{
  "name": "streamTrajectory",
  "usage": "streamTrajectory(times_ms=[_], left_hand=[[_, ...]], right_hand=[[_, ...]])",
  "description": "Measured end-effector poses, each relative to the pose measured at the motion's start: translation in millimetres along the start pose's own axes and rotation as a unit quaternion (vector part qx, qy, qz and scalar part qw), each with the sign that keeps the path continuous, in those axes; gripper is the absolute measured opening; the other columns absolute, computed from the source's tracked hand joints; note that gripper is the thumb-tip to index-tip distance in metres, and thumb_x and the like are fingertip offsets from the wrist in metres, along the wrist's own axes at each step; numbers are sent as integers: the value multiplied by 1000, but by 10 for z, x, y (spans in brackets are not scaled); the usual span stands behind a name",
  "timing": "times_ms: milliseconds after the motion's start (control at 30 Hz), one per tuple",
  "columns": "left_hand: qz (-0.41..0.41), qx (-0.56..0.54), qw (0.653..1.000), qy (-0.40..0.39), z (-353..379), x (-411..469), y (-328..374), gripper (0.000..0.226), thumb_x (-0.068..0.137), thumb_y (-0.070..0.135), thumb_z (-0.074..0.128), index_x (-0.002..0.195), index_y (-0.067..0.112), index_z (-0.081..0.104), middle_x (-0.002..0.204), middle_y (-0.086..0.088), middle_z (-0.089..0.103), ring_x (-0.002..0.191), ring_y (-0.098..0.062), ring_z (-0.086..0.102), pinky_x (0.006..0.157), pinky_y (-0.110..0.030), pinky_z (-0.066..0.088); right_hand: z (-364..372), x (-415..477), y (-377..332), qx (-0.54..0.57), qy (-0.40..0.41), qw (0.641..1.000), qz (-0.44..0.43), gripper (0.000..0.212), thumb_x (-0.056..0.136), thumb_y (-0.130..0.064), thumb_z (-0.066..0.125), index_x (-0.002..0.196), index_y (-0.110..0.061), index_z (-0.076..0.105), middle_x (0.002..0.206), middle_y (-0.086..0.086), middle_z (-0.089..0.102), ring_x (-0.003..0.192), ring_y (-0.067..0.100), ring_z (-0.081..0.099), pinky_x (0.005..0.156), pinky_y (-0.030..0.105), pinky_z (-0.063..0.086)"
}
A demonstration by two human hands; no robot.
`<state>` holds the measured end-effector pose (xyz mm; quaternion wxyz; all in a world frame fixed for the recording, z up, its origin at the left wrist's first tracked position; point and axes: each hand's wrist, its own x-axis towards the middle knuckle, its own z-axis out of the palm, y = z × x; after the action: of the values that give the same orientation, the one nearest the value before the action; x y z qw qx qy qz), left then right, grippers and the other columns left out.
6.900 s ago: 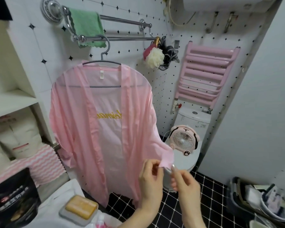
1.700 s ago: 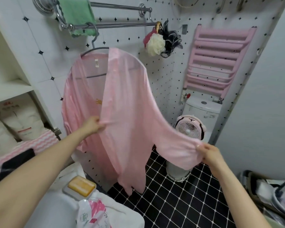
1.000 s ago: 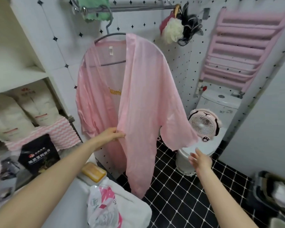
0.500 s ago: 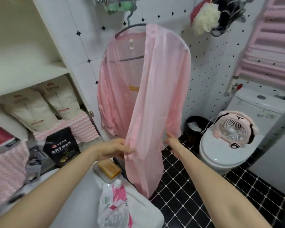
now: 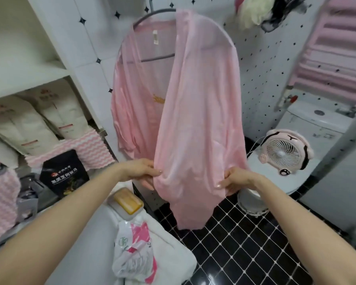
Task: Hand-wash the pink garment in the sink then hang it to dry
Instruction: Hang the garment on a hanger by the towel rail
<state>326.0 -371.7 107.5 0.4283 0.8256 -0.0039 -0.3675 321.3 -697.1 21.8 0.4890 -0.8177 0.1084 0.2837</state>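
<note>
Hands: left hand (image 5: pixel 141 170) and right hand (image 5: pixel 236 179) each pinch an edge of the garment's (image 5: pixel 193 120) front panel, which is spread between them.
Garment: pink, on a grey hanger (image 5: pixel 158 11) above both hands, against the tiled wall.
Dish (image 5: pixel 119 211): just below the left hand, holding a yellow soap (image 5: pixel 127 200) bar.
Shelf (image 5: pixel 29 79): left of the left hand, with pale pouches (image 5: pixel 19 122) in the compartment beneath.
Fan (image 5: pixel 284 153): right of the right hand, on the toilet lid (image 5: pixel 296 182).

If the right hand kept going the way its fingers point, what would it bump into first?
The garment: the right hand pinches its fabric, fingers aimed toward the left hand. That hand would likely come next, though depth is unclear.
</note>
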Motion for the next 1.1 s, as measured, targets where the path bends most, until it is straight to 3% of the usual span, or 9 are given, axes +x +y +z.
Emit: streamTrajectory(times_ms=[133, 200, 300, 433, 567, 733, 867, 1000, 1100], left_hand=[[45, 186, 918, 347, -195, 265, 80, 18, 95, 17, 51, 101, 8, 66, 93, -14, 67, 83, -28, 66, 73, -33, 52], [84, 235, 920, 301, -136, 330, 88, 17, 96, 17, 49, 95, 8, 64, 92, -13, 67, 90, -33, 66, 71, -35, 50], [29, 197, 980, 18, 73, 274, 150, 16, 96, 13, 51, 81, 8, 52, 70, -1, 68, 67, -15, 69, 56, -25, 50], [64, 116, 949, 285, -53, 379, 253, 18, 95, 4, 44, 106, -1, 57, 83, -17, 64, 54, -9, 66, 46, -18, 45], [-18, 32, 996, -79, 76, 222, 154, 15, 101, 7, 37, 109, -3, 44, 96, -15, 64, 74, -17, 72, 60, -22, 57], [74, 22, 958, 276, -144, 518, 234, 28, 98, 1, 32, 121, -8, 47, 92, -25, 65, 68, -30, 69, 43, -22, 53], [-16, 116, 993, -10, -63, 438, 156, 10, 99, 8, 41, 97, 2, 48, 92, -22, 69, 70, -19, 71, 63, -24, 57], [82, 136, 932, 326, -311, 573, 203, 23, 89, -4, 38, 93, -8, 61, 88, -22, 68, 80, -31, 67, 79, -35, 53], [28, 195, 977, 86, -153, 469, 187, 16, 98, 6, 42, 88, 2, 54, 78, -11, 71, 70, -19, 70, 65, -29, 54]], right_hand=[[-157, -50, 35, 6, 376, 921, -105, 27, 77, -11, 71, 61, -25, 54, 71, 5, 61, 69, 24, 57, 59, 29, 37], [-117, -108, 35, -54, 245, 961, -115, 37, 75, -13, 77, 56, -22, 46, 64, 4, 52, 63, 20, 48, 59, 31, 37], [-118, -239, 66, -63, 9, 998, -13, 15, 75, -7, 77, 68, -13, 65, 74, 10, 67, 69, 21, 60, 68, 34, 52], [-251, -282, 3, -82, 380, 919, -61, 11, 85, -13, 64, 75, -14, 63, 77, 10, 63, 74, 26, 59, 59, 29, 40], [-225, -442, 43, -45, -101, 993, 30, 18, 85, 6, 63, 101, 13, 62, 86, 26, 68, 64, 21, 70, 52, 21, 54], [-299, -254, -54, -44, 366, 925, -89, 4, 78, 1, 64, 75, 2, 61, 74, 18, 63, 66, 24, 57, 55, 31, 39], [-174, -367, -27, -60, -51, 996, 31, 9, 84, 4, 65, 79, -4, 65, 68, 11, 70, 61, 18, 69, 57, 26, 57], [-237, -196, -6, -45, 346, 933, -91, 13, 80, -2, 64, 70, -10, 63, 70, 10, 67, 70, 24, 61, 59, 27, 42], [-108, -264, 11, -97, 25, 995, -17, 10, 84, -3, 65, 93, -2, 67, 83, 14, 70, 73, 22, 66, 59, 26, 54]])
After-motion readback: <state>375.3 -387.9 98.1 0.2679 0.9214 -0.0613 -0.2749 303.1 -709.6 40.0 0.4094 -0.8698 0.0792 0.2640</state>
